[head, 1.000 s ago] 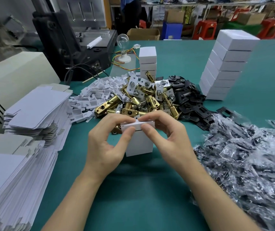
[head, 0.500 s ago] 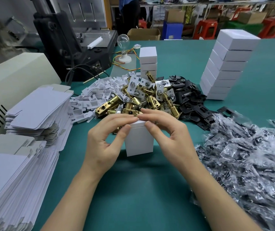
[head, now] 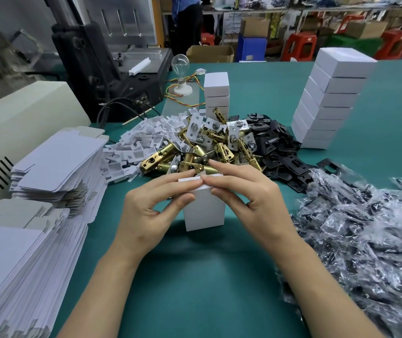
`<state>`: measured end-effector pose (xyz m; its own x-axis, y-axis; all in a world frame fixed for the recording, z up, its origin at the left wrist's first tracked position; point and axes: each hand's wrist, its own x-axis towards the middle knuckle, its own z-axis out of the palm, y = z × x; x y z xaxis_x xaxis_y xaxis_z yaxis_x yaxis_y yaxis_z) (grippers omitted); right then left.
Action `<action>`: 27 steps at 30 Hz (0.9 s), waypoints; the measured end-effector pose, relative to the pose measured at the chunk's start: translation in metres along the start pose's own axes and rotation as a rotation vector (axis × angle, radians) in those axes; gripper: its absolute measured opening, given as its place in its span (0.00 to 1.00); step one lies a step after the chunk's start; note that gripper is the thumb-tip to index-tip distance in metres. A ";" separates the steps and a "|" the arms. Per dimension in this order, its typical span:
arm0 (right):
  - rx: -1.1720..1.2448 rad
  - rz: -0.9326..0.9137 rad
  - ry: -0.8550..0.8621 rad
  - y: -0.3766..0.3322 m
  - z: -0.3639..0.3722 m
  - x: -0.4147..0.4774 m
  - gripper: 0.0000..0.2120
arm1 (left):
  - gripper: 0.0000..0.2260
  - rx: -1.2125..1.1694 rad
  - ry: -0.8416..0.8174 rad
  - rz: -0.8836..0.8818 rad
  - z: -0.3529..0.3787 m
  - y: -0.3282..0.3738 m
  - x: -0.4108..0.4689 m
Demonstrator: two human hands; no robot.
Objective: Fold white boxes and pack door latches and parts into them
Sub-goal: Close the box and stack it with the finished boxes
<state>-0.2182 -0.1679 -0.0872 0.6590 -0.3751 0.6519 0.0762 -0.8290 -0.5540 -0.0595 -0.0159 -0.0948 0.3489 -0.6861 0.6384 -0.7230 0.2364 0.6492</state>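
Observation:
A small white box (head: 204, 213) stands upright on the green table (head: 195, 276) in front of me. My left hand (head: 151, 211) and my right hand (head: 248, 203) both pinch its top flap, thumbs in front and fingers over the top edge. Behind the box lies a pile of brass door latches (head: 205, 147). White plastic parts (head: 144, 142) lie left of the pile, black plates (head: 275, 145) right of it. What is inside the box is hidden.
Flat unfolded white cartons (head: 32, 215) are stacked at the left. Clear bags of black parts (head: 365, 240) heap at the right. Stacks of closed white boxes stand at the back middle (head: 216, 93) and back right (head: 329, 98). A black machine (head: 112, 69) and a bulb (head: 181, 67) stand behind.
Both hands stay on the box top; the flap that was pressed down half a second ago now shows a raised white edge between the fingertips. The box has not shifted.

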 end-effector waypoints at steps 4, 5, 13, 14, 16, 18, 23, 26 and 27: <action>-0.006 0.007 0.003 0.000 0.001 0.000 0.12 | 0.12 -0.001 -0.023 -0.022 -0.001 0.000 0.000; 0.004 0.017 0.002 0.001 0.002 -0.001 0.12 | 0.12 -0.013 -0.030 -0.035 -0.001 0.000 0.000; 0.031 0.120 -0.045 -0.001 0.007 -0.003 0.23 | 0.15 -0.171 0.019 -0.279 0.007 -0.002 -0.002; 0.012 0.137 -0.083 -0.002 0.007 -0.004 0.28 | 0.14 -0.191 0.063 -0.318 0.008 -0.002 -0.002; -0.050 0.178 -0.151 -0.006 0.009 -0.006 0.38 | 0.11 -0.309 0.159 -0.418 0.008 -0.001 0.000; -0.185 0.198 -0.208 -0.013 0.013 -0.007 0.45 | 0.10 -0.450 0.265 -0.544 0.010 0.002 0.002; -0.388 0.173 -0.219 -0.035 0.030 -0.006 0.37 | 0.08 -0.574 0.391 -0.739 0.011 0.002 0.005; -0.237 0.230 -0.127 -0.041 0.024 0.009 0.32 | 0.12 -0.724 0.426 -0.744 0.008 0.006 0.010; -0.157 0.259 -0.086 -0.042 0.019 0.018 0.31 | 0.12 -0.765 0.426 -0.726 0.007 0.006 0.012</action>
<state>-0.1955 -0.1317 -0.0623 0.7030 -0.5509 0.4498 -0.2145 -0.7673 -0.6044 -0.0641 -0.0274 -0.0860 0.8165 -0.5773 0.0025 0.2351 0.3366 0.9118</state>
